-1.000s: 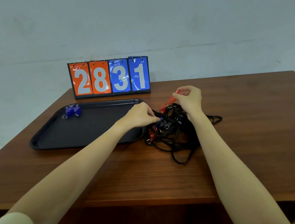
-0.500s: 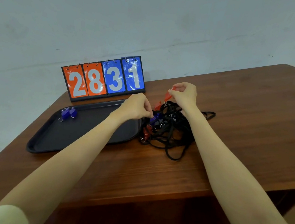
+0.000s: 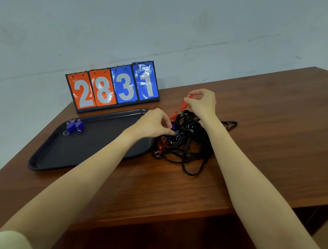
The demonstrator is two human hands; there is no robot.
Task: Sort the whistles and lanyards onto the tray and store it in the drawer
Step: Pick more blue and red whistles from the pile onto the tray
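A dark tray (image 3: 57, 153) lies on the brown tabletop (image 3: 280, 137) toward its left edge, and two blue whistles (image 3: 74, 125) with small metal rings sit together in the tray's far left corner. Just beside the tray's right end, a tangled heap of black lanyards (image 3: 189, 149) is piled on the wood, with loops trailing toward the front edge and one strap end reaching out to the right. Dark red whistles (image 3: 162, 144) with key rings poke out of the heap on the side nearest the tray. The person's left hand (image 3: 153, 124) reaches across the tray's right end into the tangle, its fingers (image 3: 168, 132) pinched closed around a blue whistle (image 3: 174, 126) that is attached among the cords. The right hand (image 3: 202, 102) is raised over the far side of the heap, its fingers (image 3: 191, 102) closed on a bright red whistle (image 3: 187, 101) lifted above the pile, with a cord hanging from it down into the tangle. Another red whistle (image 3: 173, 116) shows just below it, at the heap's far edge. Behind the tray, near the back edge against the pale wall (image 3: 170, 22), stands a flip scoreboard (image 3: 112, 87) reading 28 in orange and 31 in blue.
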